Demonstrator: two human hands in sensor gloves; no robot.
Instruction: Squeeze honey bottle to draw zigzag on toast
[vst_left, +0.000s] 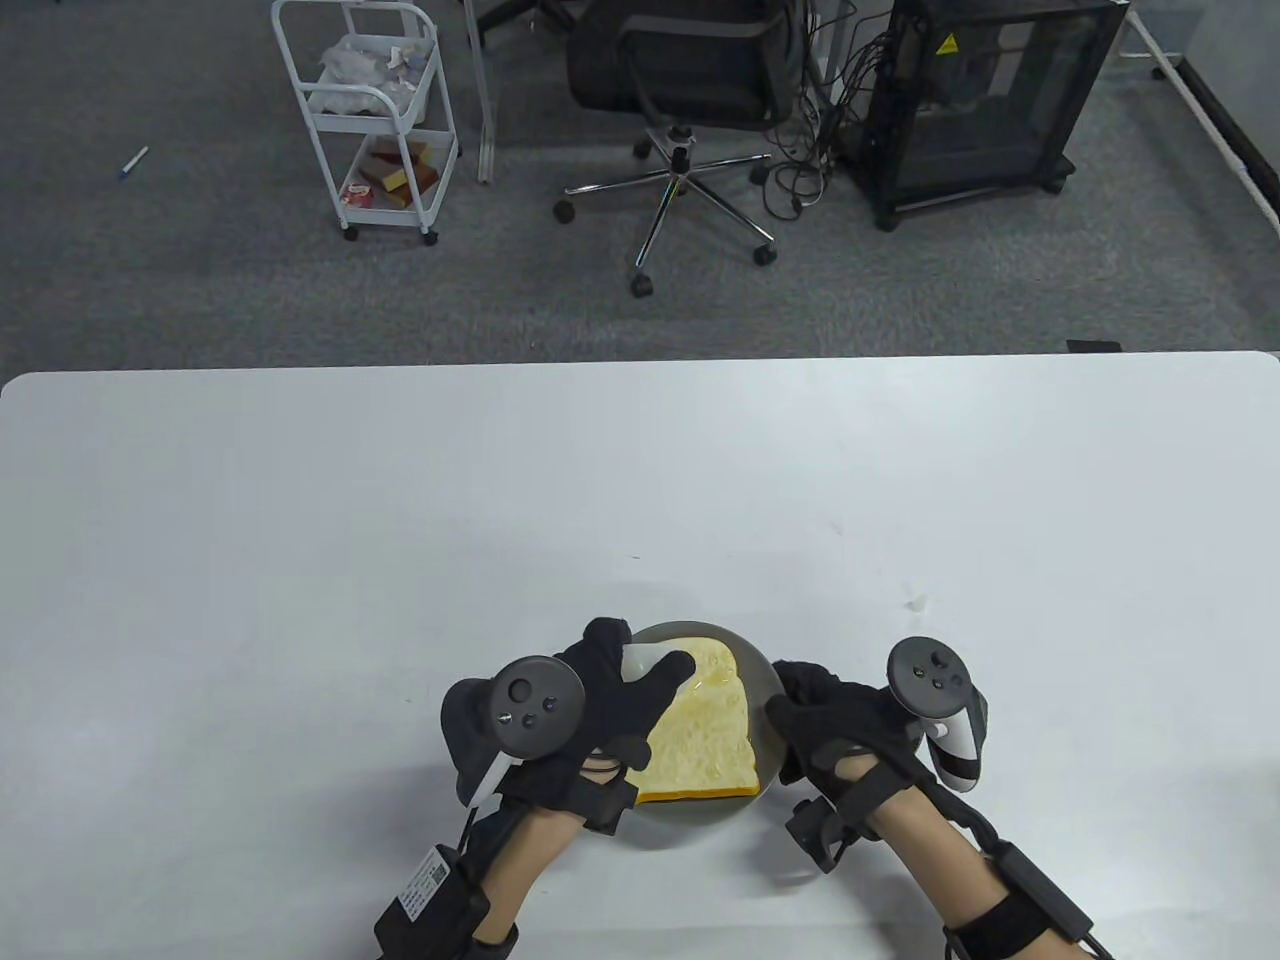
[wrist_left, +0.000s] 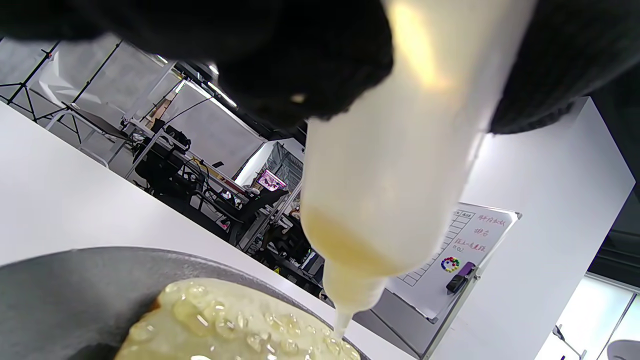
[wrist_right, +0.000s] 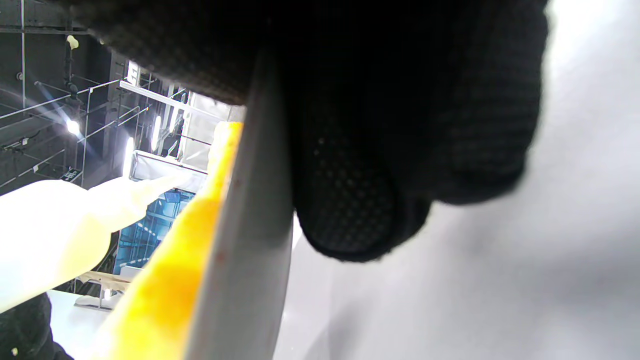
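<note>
A yellow warning triangle (vst_left: 946, 44) marks the black cabinet (vst_left: 985, 100) across the floor from my table; its symbol is too small to make out. Behind my honey bottle (wrist_left: 400, 165), a whiteboard (wrist_left: 462, 255) carries red and dark handwritten characters above a ruled grid, none legible. The white label (vst_left: 427, 880) strapped to my left forearm cannot be read.

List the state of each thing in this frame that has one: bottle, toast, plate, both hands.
Bottle: inverted, nozzle just above the toast, honey pooled at the nozzle end.
Toast: lying flat on the plate, glossy honey on its surface.
Plate: resting on the table, toast on it.
Left hand: grips the bottle.
Right hand: holds the plate's right rim.
</note>
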